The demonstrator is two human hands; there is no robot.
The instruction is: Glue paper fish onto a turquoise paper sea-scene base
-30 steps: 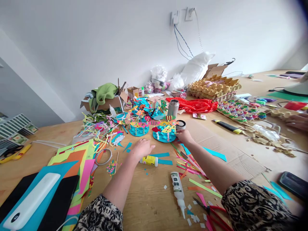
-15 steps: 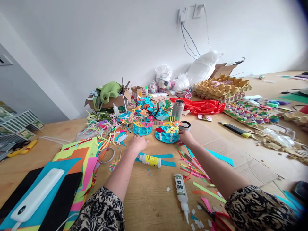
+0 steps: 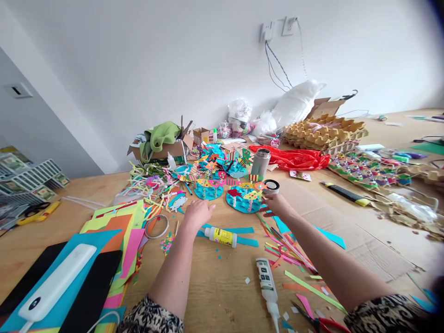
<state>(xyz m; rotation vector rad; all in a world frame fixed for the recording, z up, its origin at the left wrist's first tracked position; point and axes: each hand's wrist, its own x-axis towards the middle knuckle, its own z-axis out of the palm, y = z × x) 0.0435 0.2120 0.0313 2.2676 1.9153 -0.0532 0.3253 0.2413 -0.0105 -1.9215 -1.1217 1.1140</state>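
Two blue round craft pieces with colourful paper fish on beaded posts stand side by side on the table. My left hand [image 3: 199,213] rests on the wood just in front of the left fish craft [image 3: 208,193], thumb out and fingers loosely apart, holding nothing I can see. Beside the right edge of the right fish craft [image 3: 243,204] is my right hand [image 3: 277,204], its fingers spread; whether a fingertip touches the rim I cannot tell. A yellow-labelled glue bottle [image 3: 222,236] lies over blue paper strips between my forearms.
Behind the crafts stand a steel flask [image 3: 261,163] and more blue fish crafts [image 3: 217,155]. A white glue bottle [image 3: 267,282] and red-handled pliers [image 3: 324,323] lie near the front. Coloured paper [image 3: 104,231] and a power bank [image 3: 57,282] are at left, egg trays [image 3: 326,132] at right.
My right hand has come slightly away from the right craft's rim, its fingers spreading. My left hand stays in front of the left craft. The view has shifted slightly.
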